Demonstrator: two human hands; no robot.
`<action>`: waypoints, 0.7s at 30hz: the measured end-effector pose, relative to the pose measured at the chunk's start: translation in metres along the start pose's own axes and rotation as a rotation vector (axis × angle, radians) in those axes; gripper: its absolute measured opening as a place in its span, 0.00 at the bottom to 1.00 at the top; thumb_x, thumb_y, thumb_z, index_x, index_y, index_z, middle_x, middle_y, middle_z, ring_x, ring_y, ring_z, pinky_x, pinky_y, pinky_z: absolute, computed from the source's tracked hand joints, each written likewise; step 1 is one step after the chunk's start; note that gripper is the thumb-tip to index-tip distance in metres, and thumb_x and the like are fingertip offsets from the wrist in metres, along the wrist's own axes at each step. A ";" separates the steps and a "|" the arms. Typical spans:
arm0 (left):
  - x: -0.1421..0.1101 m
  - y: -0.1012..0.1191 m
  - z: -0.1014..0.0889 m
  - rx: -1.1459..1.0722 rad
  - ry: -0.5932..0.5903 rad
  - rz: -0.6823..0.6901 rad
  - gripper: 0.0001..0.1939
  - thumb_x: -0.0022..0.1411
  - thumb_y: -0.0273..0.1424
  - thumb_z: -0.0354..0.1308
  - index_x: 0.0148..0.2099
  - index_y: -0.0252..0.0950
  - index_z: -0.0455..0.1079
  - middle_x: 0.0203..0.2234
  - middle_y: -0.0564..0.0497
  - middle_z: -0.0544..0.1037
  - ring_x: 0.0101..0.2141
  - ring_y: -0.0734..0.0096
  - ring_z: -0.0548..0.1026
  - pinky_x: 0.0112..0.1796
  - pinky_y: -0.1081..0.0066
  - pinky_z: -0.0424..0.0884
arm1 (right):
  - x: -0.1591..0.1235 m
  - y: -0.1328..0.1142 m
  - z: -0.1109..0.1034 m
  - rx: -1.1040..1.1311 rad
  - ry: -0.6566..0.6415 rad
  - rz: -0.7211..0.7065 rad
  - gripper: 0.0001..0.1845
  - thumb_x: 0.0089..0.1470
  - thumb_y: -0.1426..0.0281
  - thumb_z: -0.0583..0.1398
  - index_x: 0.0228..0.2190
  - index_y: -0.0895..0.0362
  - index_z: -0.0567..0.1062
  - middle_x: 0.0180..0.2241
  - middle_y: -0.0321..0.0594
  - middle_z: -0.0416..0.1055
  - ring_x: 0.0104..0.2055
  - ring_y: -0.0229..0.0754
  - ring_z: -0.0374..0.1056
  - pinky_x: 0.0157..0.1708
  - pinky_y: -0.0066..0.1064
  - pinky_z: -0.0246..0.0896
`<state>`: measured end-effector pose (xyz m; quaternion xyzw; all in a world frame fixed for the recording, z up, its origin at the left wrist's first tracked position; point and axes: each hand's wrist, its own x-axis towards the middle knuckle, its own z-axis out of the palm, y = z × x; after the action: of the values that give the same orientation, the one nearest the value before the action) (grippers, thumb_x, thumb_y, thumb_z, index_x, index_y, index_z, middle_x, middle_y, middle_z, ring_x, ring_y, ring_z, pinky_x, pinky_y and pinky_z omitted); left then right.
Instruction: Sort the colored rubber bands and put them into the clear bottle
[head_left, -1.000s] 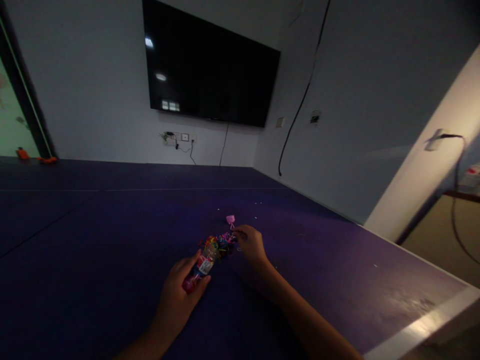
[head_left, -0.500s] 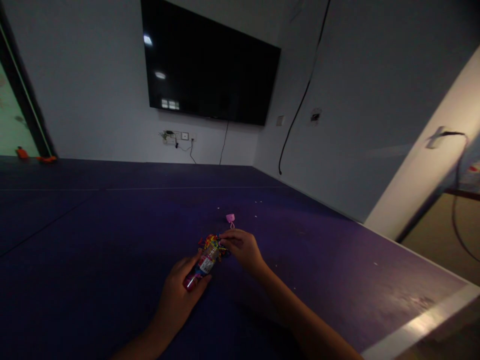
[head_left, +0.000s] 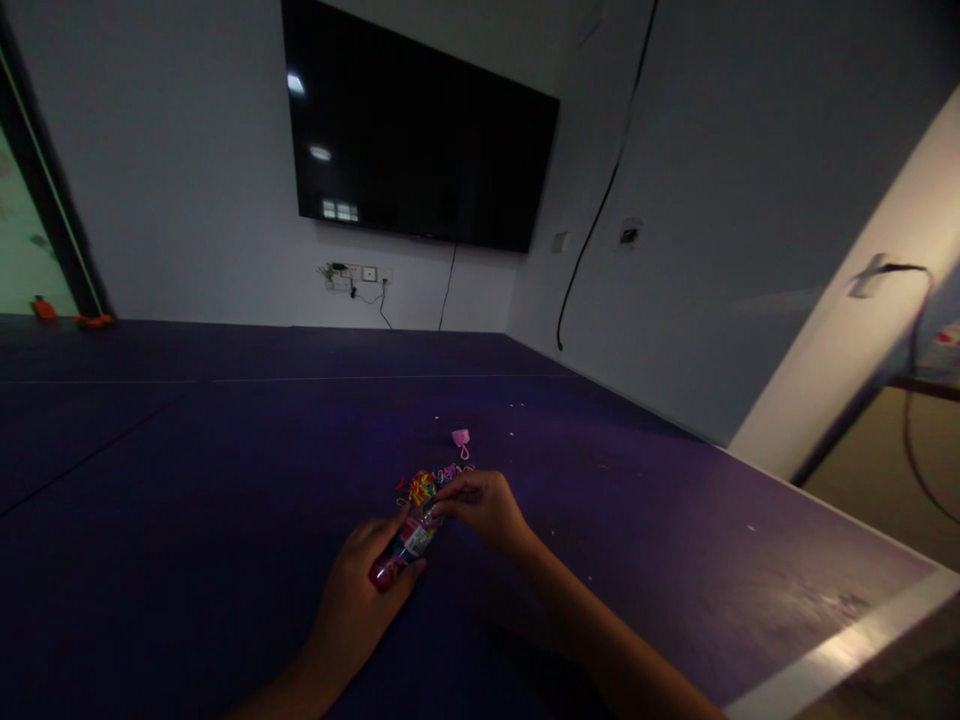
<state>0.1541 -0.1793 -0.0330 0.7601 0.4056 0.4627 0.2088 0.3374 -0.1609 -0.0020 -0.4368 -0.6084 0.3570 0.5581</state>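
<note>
A small clear bottle (head_left: pixel 407 545) with a label and a pink end lies tilted on the dark blue table (head_left: pixel 187 480). My left hand (head_left: pixel 360 590) is wrapped round its lower part. My right hand (head_left: pixel 484 508) is pinched at the bottle's mouth, fingertips together on something too small to make out. A heap of small colourful rubber bands (head_left: pixel 427 483) lies just beyond the mouth. A pink cap (head_left: pixel 460 438) with a loop rests on the table a little farther away.
A large black screen (head_left: pixel 420 140) hangs on the white wall ahead, with sockets and cables below it. The table's pale edge (head_left: pixel 840 650) runs along the right. A green doorway shows at far left.
My right hand has drawn back from the heap of bands near the pink cap to the bottle's mouth. My left hand has kept hold of the bottle.
</note>
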 end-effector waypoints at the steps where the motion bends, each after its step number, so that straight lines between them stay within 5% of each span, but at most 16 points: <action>1: 0.000 0.000 0.000 -0.002 0.002 -0.003 0.20 0.51 0.39 0.58 0.48 0.39 0.70 0.38 0.46 0.76 0.38 0.61 0.74 0.40 0.61 0.71 | 0.000 -0.001 0.000 -0.015 -0.005 -0.008 0.08 0.34 0.66 0.67 0.20 0.57 0.77 0.19 0.37 0.74 0.21 0.35 0.68 0.21 0.25 0.64; 16: -0.001 0.000 0.002 -0.113 0.032 -0.093 0.21 0.54 0.40 0.56 0.49 0.40 0.66 0.44 0.46 0.74 0.44 0.60 0.72 0.46 0.58 0.68 | 0.001 -0.001 -0.004 0.090 0.078 -0.086 0.10 0.45 0.64 0.62 0.30 0.56 0.77 0.28 0.39 0.76 0.26 0.36 0.70 0.24 0.26 0.65; 21: -0.006 -0.005 0.003 -0.221 0.179 -0.173 0.24 0.58 0.43 0.51 0.55 0.37 0.59 0.47 0.44 0.72 0.46 0.60 0.72 0.46 0.61 0.68 | 0.008 0.019 -0.016 -0.229 0.219 -0.093 0.11 0.49 0.68 0.57 0.35 0.57 0.76 0.31 0.43 0.76 0.30 0.41 0.71 0.30 0.32 0.67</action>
<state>0.1532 -0.1811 -0.0417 0.6504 0.4333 0.5507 0.2933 0.3559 -0.1474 -0.0145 -0.5055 -0.6001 0.2093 0.5836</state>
